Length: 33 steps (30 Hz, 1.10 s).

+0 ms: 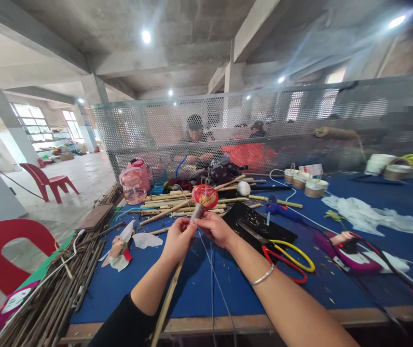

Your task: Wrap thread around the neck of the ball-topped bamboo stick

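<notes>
Holding grey roll [198, 211] w/ L hand [180, 237] & R hand [214, 228] — stick [171, 295] below.

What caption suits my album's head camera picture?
A left hand and right hand hold a small grey cylinder above a blue tabletop near tan sticks.

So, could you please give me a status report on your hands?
Left hand, right hand: together at grey roll. Stick beneath left hand. Scissors lying to the right.

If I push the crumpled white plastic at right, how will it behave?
Probably floppy: the white plastic lies in loose folds. Likely light, as it looks thin and translucent. Unlikely to roll, since it's spread across the blue tabletop.
</notes>
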Tool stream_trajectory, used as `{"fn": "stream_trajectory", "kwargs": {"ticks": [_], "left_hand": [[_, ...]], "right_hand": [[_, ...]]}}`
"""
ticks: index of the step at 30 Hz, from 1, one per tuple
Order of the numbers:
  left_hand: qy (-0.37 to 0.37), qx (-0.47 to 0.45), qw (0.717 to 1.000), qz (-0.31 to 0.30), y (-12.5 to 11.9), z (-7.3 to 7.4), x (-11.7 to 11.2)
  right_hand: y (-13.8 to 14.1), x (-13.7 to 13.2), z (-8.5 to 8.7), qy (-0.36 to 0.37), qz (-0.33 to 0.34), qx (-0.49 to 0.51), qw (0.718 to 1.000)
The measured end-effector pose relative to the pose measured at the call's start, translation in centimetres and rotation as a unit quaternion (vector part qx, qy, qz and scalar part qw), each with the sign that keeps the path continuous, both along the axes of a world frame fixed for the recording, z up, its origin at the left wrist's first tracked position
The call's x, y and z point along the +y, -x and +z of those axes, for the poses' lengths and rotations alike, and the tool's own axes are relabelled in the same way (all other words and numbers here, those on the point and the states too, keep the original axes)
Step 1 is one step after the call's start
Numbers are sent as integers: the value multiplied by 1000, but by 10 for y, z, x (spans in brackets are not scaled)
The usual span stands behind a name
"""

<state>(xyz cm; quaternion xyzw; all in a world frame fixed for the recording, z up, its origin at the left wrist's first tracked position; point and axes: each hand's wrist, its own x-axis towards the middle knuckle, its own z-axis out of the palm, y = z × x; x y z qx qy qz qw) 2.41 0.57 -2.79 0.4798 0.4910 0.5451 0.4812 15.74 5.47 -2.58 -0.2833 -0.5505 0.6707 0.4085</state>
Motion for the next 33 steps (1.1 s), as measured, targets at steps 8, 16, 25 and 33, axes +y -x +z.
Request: {"fn": "stream_trajectory", "kwargs": {"ticks": [8,16,25,33], "left_hand": [[-78,78,992,55,2,-8,3],[-17,58,997,56,2,10,-6],[19,-120,991,-55,7,8,4],[-29,-2,999,-32,8,10,-4]], "right_hand": [[4,3,-7,-1,-20,7,1000],[0,1,2,-24,36,-6,999],[-2,2,5,-22,45,37,998],[-3,-4,12,-39,0,13,999]]}}
